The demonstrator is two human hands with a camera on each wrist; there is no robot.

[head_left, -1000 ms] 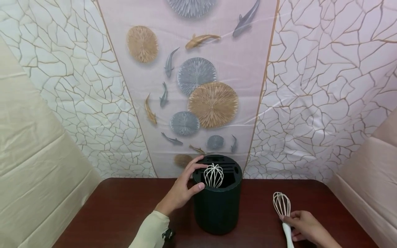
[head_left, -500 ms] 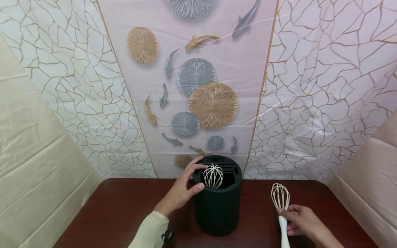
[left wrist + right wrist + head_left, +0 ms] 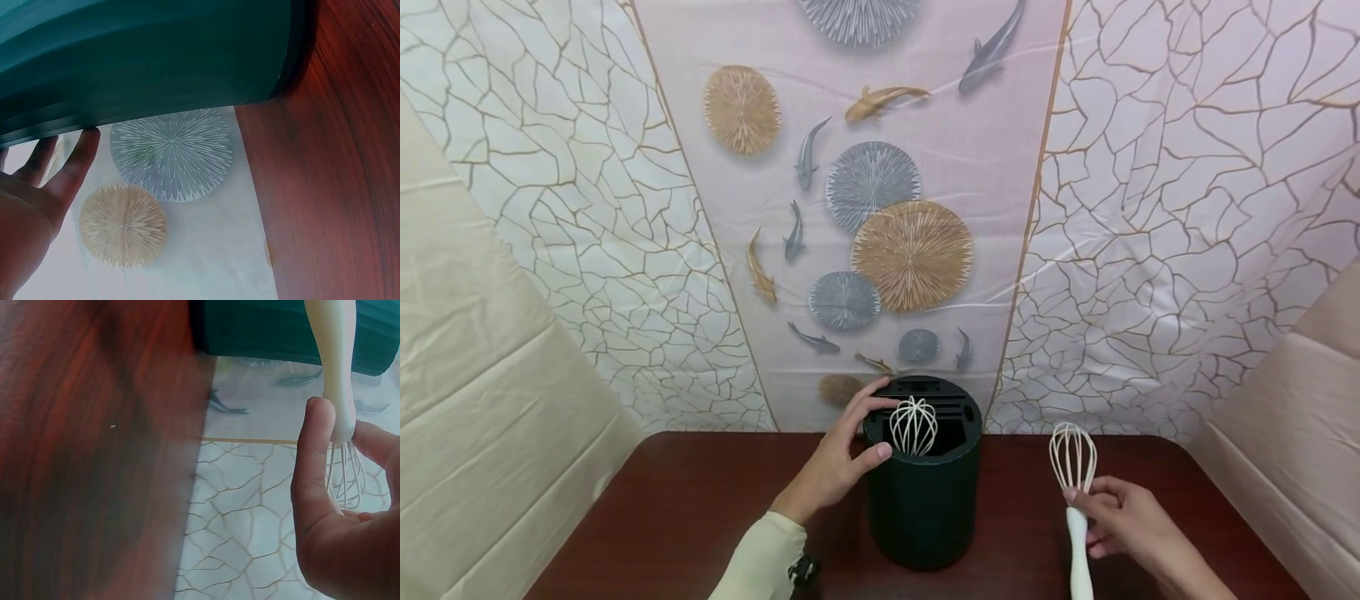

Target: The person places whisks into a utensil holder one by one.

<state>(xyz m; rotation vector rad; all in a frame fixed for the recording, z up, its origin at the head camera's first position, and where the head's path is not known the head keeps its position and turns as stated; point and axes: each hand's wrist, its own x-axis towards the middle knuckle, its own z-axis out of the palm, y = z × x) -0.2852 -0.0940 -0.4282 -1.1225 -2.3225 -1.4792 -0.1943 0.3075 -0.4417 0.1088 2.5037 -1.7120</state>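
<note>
A dark green, round utensil holder (image 3: 922,512) with a slotted black top stands on the table. One whisk (image 3: 913,427) is in its front opening, white wires up, its handle hidden inside. My left hand (image 3: 835,467) rests at the holder's left rim, fingers spread and fairly straight, thumb toward the front. In the left wrist view, its fingertips touch the holder's wall (image 3: 156,62). To the right, my right hand (image 3: 1123,521) pinches a second whisk (image 3: 1078,542) between thumb and fingers where the white handle meets the wires. That whisk is wires up, its handle pointing down toward me.
The reddish-brown wooden table (image 3: 700,517) extends to both sides of the holder. Behind it hangs a patterned backdrop (image 3: 880,250) with fish and round motifs. Beige padded panels (image 3: 482,375) flank the table.
My right hand has moved up and slightly left with the whisk, showing more of its handle. The left hand and the holder have stayed in place.
</note>
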